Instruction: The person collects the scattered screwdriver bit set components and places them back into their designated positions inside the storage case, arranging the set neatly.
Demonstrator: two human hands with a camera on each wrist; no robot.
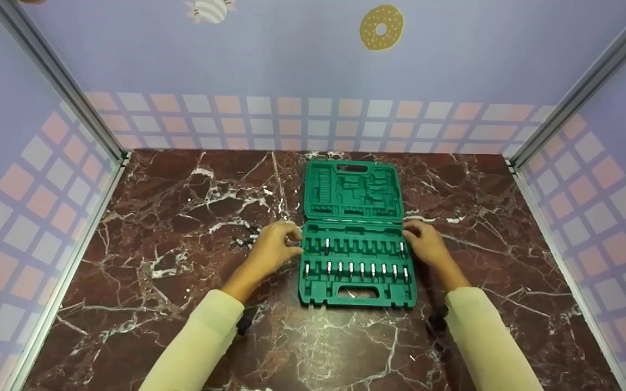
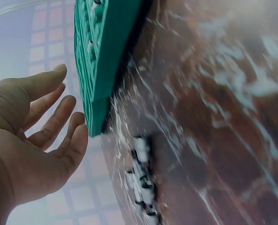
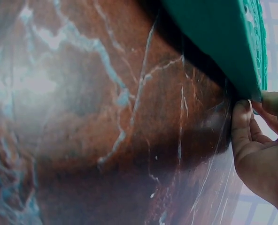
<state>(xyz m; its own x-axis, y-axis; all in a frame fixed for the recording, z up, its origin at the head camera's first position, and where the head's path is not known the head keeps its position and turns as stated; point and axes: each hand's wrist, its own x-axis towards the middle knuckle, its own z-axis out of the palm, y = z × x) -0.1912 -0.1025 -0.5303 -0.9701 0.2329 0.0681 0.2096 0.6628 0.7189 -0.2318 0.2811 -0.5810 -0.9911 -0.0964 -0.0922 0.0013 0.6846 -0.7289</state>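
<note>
A green plastic tool case (image 1: 317,290) lies unfolded on the marbled table, its lid (image 1: 354,201) laid back on the far side. Short silver socket bits (image 1: 362,270) stand in a row in the near half; two more sit in the row behind. Beside the case's left edge is my left hand (image 1: 274,247), its fingers loosely bent and holding nothing in the left wrist view. At the right edge, near the hinge, my right hand (image 1: 424,243) pinches the case's rim between thumb and fingers, as the right wrist view shows.
Several loose silver-and-black bits (image 2: 143,183) lie in a small heap on the table left of the case, partly behind my left hand in the head view. Panelled walls (image 1: 313,125) enclose the table at the back and both sides.
</note>
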